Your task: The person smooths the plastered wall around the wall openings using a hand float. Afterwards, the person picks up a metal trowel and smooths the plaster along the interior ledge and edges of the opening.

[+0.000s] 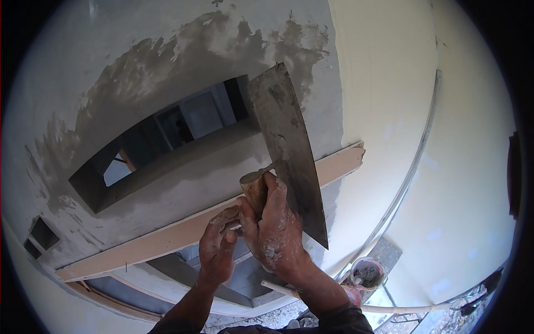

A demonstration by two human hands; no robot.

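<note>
My right hand (pixel 275 236), smeared with pale plaster, is closed round the round wooden handle of a plastering trowel (pixel 286 133). The trowel's long grey steel blade stands nearly upright, tilted, in front of the wall just right of a wall opening (pixel 172 145). Close beside the right hand is my left hand (pixel 217 247), its fingers loosely bent and the thumb apart from them. I make out no tool in it; whether its fingertips touch the right hand I cannot tell. Dark, damp-looking plaster (pixel 139 72) spreads in patches over the grey wall around the opening.
A long pinkish board (pixel 161 242) runs across the wall below the opening. Two small recesses (pixel 41 236) sit at the left. A bucket of grey mix (pixel 367 273) stands low at the right, near a pale pole (pixel 406 309). Cream wall (pixel 384 100) borders the grey.
</note>
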